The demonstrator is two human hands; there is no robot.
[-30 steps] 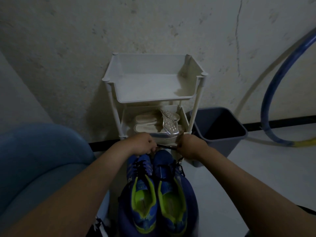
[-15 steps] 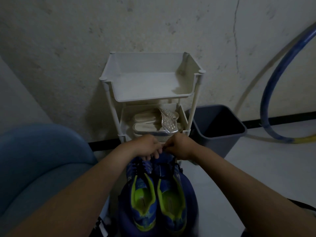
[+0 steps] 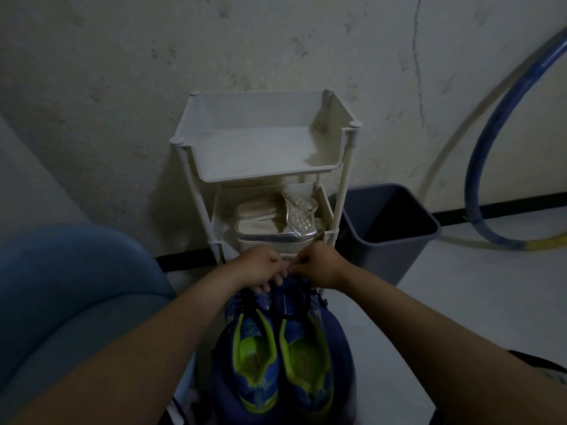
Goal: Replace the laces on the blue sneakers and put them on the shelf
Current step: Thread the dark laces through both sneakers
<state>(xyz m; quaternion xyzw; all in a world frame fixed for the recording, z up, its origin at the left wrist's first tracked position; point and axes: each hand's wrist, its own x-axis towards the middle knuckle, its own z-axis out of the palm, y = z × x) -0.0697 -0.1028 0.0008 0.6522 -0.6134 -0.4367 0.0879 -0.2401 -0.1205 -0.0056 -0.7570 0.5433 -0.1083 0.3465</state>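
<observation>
Dim concrete wall (image 3: pixel 122 87) backs a white shelf (image 3: pixel 267 177). The blue sneakers (image 3: pixel 254 363) are not on it yet and sit side by side below. Left hand (image 3: pixel 260 266) and right hand (image 3: pixel 320 268) meet over the toes, each grip curled and seemingly pinching a dark lace (image 3: pixel 245 302). Lacing looks unfinished, but the fingertips and lace ends are lost in gloom.

Two hands are counted: left hand (image 3: pixel 260 265), right hand (image 3: pixel 319 268). Two blue sneakers (image 3: pixel 306 363) are counted just below them; black laces (image 3: pixel 245 302) there, number unreadable. Beyond the hands: one shelf (image 3: pixel 264 176), two tiers seen, two silver sandals (image 3: pixel 276 223). Right of the right hand: one bin (image 3: pixel 389 240), one hoop (image 3: pixel 478 167). Left of the left hand: one blue seat (image 3: pixel 76 286).
</observation>
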